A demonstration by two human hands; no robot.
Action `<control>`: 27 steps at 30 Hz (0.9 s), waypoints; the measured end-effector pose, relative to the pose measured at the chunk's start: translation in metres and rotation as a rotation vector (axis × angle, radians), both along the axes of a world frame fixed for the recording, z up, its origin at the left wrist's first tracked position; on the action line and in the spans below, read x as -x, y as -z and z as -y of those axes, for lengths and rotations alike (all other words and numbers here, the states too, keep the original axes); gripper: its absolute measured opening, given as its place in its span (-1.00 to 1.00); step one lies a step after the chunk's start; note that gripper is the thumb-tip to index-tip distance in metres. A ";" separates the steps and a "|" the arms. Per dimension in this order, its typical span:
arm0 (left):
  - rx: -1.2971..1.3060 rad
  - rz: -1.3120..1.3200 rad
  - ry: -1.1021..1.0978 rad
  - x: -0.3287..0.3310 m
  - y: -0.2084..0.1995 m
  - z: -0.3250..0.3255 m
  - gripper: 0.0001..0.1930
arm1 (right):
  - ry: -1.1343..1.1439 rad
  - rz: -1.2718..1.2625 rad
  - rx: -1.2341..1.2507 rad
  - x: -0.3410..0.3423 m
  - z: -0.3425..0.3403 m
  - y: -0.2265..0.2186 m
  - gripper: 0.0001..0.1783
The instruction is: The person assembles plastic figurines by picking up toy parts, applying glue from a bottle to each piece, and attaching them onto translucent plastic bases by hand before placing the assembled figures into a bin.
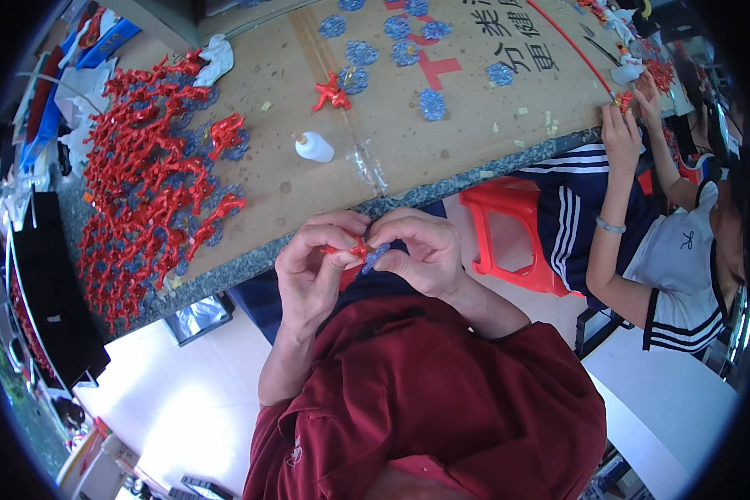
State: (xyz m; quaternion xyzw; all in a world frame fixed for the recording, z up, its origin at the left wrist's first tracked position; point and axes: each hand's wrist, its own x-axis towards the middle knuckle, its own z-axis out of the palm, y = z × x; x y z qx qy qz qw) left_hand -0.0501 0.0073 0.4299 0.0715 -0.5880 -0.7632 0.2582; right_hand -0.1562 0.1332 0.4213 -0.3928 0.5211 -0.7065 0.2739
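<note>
Just in front of the table's near edge, both my hands meet over one small piece. My left hand (317,260) pinches a small red figurine (357,249) between thumb and fingertips. In my right hand (421,252) is a translucent blue base (375,259), held against the figurine; fingertips hide part of where they touch. On the cardboard-covered table beyond them stands a white squeeze bottle (314,147). A lone red figurine (332,93) lies farther back, near several loose blue bases (432,105).
A big pile of red figurines on blue bases (150,175) fills the table's left side, a crumpled white tissue (216,60) behind it. At right, a co-worker's hands (623,125) hold a small red and gold piece. A red stool (508,237) stands between us.
</note>
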 end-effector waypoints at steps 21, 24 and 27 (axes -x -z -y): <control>-0.039 -0.032 -0.078 -0.013 0.002 -0.003 -0.85 | 0.036 -0.034 -0.045 -0.012 0.004 -0.022 -0.79; -0.060 -0.024 -0.077 -0.016 -0.001 -0.007 -0.84 | 0.043 -0.013 -0.035 -0.017 0.001 -0.023 -0.79; -0.106 -0.036 -0.072 -0.020 -0.002 -0.012 -0.84 | 0.043 0.020 -0.034 -0.022 -0.003 -0.024 -0.79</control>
